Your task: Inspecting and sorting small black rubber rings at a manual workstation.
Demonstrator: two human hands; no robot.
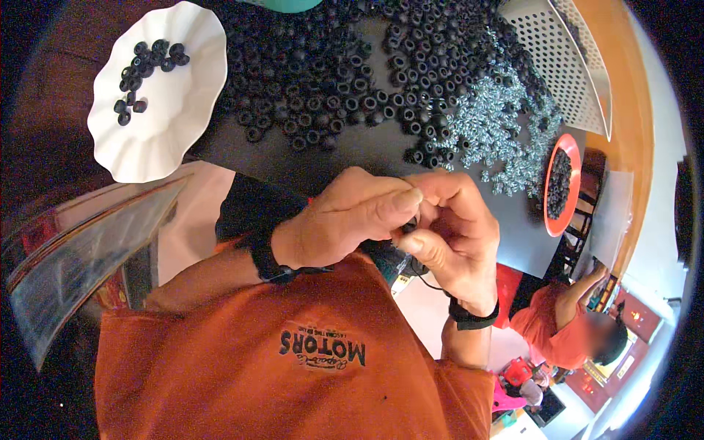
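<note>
A small dark piece [411, 223], mostly hidden by the fingers, is held between the two hands, above the near edge of the tabletop [275, 158]. No writing can be made out on the visible part of it. The fingers of the left hand [352, 209] are closed, with the thumb laid across the piece from above; by the right hand [460, 224] it is pinched from the other side, with thumb and curled fingers. Dark bands are worn on both wrists. Below the hands, an orange shirt [242, 367] is marked across the chest with dark lettering, seen upside down.

Beyond the hands, the tabletop is covered with many black ring-shaped pieces [414, 55], beside which small shiny silvery pieces [499, 121] are heaped to the right. A few black pieces [144, 66] are gathered on a white wavy-rimmed plate [180, 103] at the left. At the right, small dark bits [559, 183] are held in an orange-red dish [576, 165], near a white perforated basket [546, 44]. Farther off, another person in orange [546, 323] is seen.
</note>
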